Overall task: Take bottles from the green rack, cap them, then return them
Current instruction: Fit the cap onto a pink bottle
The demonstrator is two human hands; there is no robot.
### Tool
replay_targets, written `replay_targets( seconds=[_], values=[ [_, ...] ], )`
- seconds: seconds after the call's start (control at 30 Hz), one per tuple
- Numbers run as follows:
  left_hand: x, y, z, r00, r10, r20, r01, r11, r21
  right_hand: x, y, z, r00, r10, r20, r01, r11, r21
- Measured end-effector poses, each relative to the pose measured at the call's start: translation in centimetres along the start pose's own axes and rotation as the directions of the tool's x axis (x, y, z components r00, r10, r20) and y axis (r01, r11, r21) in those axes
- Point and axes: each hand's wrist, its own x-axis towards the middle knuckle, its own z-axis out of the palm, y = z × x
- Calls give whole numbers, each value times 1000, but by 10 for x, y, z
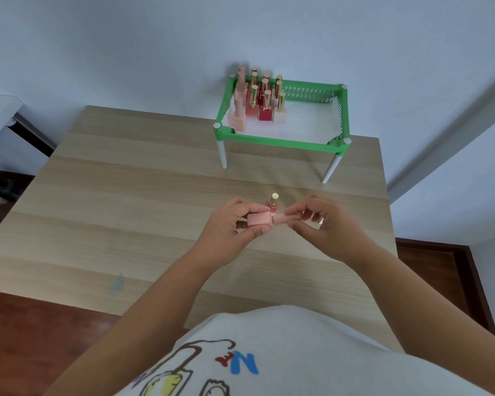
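A pink bottle [258,218] lies sideways above the middle of the wooden table [126,195], its square body pinched in the curled left hand [232,224] while the right hand [320,221] grips its pink cap [280,219] end. Just behind the hands, a gold-capped bottle [272,202] stands upright on the table. Well apart, the green rack [277,142] stands at the far edge by the wall, bottles crowded in its left corner, bare tabletop between.

Pink bottle [258,218] horizontal (held); others upright in green rack [280,142].
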Motion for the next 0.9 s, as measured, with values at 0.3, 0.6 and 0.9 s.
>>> replay_targets(
  seconds=[0.3, 0.6, 0.9],
  values=[
    [-3, -4, -1, 1000, 6, -4, -6, 1000, -2, 0, 4, 3, 999, -30, 17, 30, 999, 19],
    [-2, -5, -2, 1000, 12, -6, -12, 1000, 4, 1, 7, 7, 1000, 18, 16, -18, 1000, 24],
    [-1, -4, -2, 1000, 16, 1, -16, 1000, 1, 1, 10, 7, 1000, -10, 13, 10, 1000, -4]
  ],
)
